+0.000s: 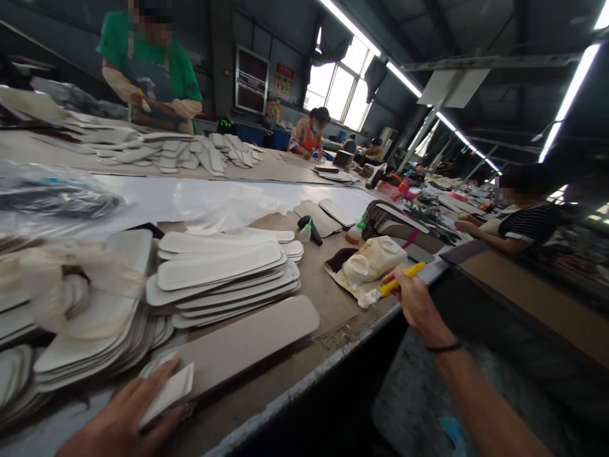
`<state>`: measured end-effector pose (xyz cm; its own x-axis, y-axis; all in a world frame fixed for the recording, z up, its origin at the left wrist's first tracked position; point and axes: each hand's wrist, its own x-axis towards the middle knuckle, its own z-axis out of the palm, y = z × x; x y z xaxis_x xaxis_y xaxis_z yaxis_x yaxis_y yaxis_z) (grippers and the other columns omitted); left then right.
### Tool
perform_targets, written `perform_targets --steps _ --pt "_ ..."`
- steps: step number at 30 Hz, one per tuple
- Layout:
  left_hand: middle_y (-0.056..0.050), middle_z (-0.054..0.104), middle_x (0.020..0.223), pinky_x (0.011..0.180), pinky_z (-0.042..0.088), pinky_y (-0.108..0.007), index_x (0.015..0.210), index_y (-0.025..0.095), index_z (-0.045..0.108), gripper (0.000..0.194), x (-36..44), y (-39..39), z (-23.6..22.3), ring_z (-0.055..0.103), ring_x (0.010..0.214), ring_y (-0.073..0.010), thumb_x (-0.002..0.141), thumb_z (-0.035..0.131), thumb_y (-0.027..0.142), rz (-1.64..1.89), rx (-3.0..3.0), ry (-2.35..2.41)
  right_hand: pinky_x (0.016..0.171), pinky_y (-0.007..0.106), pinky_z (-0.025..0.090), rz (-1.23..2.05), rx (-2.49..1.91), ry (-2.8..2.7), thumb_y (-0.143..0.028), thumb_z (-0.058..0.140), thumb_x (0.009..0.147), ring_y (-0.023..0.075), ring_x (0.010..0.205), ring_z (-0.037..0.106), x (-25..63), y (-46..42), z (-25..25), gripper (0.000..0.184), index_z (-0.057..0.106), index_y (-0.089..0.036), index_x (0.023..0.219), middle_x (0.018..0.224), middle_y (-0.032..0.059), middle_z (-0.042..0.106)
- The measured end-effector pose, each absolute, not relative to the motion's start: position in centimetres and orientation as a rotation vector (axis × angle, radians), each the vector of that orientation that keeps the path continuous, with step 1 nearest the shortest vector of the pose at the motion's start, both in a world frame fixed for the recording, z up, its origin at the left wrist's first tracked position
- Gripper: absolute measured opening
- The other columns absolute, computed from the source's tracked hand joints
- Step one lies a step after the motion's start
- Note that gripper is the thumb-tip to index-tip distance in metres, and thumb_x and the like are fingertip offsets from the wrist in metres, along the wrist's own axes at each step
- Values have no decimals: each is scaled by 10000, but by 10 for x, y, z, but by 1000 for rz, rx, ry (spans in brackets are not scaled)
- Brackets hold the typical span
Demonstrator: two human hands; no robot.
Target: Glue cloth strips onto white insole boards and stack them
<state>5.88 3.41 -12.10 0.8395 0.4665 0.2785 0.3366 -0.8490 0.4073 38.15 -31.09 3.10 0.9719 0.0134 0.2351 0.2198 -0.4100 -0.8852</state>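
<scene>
Brush (pixel 389 288): near the table's front edge, right of the long panel (pixel 252 343). Tip carries white, paste-like matter and sits at the near corner of the dark-backed sheet (pixel 349 290); whether it touches is unclear.

Right hand (pixel 413 298): closed round the yellow handle.

Left hand (pixel 136 400): partly closed, thumb and fingers either side of a white piece (pixel 170 392), at the panel's near-left end. Grip firmness cannot be told.

Panel: flat, roughly along the table's (pixel 333 352) front edge, pale face up.

Beyond it: white stack (pixel 228 270), layers unevenly set. On the sheet: crusted jug (pixel 387 254), just beyond the brush. Farther back: green-capped bottle (pixel 307 232). Across the table: co-worker in green (pixel 183 76).

Risks (judged): an overloaded tip could drip on table or panel; a sideways knock could shift the jug; a sleeve or wrist brushing the uneven stack could slide its top layers; loose scraps by the front edge could stick to wet bristles.
</scene>
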Motion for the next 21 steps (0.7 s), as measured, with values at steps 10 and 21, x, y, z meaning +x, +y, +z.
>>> perform_targets --steps 10,21 --pt "-15 681 1195 888 533 -329 1262 358 577 483 48 49 -102 649 1063 -267 802 506 489 465 2690 529 855 355 498 85 -2194 -1353 -183 577 806 223 948 627 311 -230 1 335 598 -201 1140 1071 82 668" --pt "-4 743 960 874 528 -311 972 309 711 270 66 53 -21 690 881 -228 806 525 414 795 2373 460 702 305 447 -221 -2330 -1550 -149 513 854 207 798 560 321 -206 44 174 662 -193 933 828 56 557"
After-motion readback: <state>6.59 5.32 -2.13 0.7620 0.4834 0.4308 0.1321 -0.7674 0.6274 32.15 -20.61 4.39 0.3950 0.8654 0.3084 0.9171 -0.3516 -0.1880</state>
